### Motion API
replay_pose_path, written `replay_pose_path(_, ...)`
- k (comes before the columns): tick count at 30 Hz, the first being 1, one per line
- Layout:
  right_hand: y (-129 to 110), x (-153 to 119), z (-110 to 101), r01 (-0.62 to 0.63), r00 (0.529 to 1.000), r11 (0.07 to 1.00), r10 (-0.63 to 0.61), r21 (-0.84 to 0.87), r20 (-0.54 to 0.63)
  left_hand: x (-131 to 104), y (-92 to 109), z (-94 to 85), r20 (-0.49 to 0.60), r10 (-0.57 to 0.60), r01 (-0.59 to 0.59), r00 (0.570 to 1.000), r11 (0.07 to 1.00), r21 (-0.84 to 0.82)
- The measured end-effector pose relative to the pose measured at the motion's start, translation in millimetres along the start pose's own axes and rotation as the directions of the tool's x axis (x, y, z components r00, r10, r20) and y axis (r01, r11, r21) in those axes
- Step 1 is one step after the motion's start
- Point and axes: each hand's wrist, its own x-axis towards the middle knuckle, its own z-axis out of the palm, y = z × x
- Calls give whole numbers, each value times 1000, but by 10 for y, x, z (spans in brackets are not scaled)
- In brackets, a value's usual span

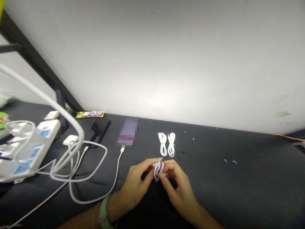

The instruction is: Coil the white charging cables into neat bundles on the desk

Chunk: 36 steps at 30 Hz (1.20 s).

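Near the front middle of the black table, my left hand and my right hand pinch a coiled white cable from both sides. A small reddish bit shows by my right fingertips; what it is I cannot make out. Just beyond my hands lie two more white cable bundles, one on the left and one on the right, side by side and apart from the held coil. Beside the right bundle rests a thin dark tie or thread.
A pixelated phone with a cable plugged in and a dark phone lie to the left. Farther left are a white power strip, tangled white cables and a yellow snack wrapper. White scraps lie right; a wall stands behind.
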Motion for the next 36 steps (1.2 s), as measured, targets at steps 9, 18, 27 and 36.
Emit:
replay_pose_path(9, 24, -17, 1, 67, 998, 997, -68, -35, -19, -22, -23, -1, -29, 58, -56, 998, 997, 61)
replay_pose_path(18, 2, 36, -113, -146, 987, 989, 148, -36, 56, -7, 24, -21, 13, -51, 51, 999, 997, 62)
replay_pose_path(27, 50, 216, -694, -461, 850, 872, 487, -163, 199, 138, -81, -312, -100, -160, 188, 982, 854, 486)
replay_pose_path(36, 54, 231, -1254, -665, 680, 725, 687, -182, 255, 172, 12, -475, -222, -236, 323, 946, 733, 599)
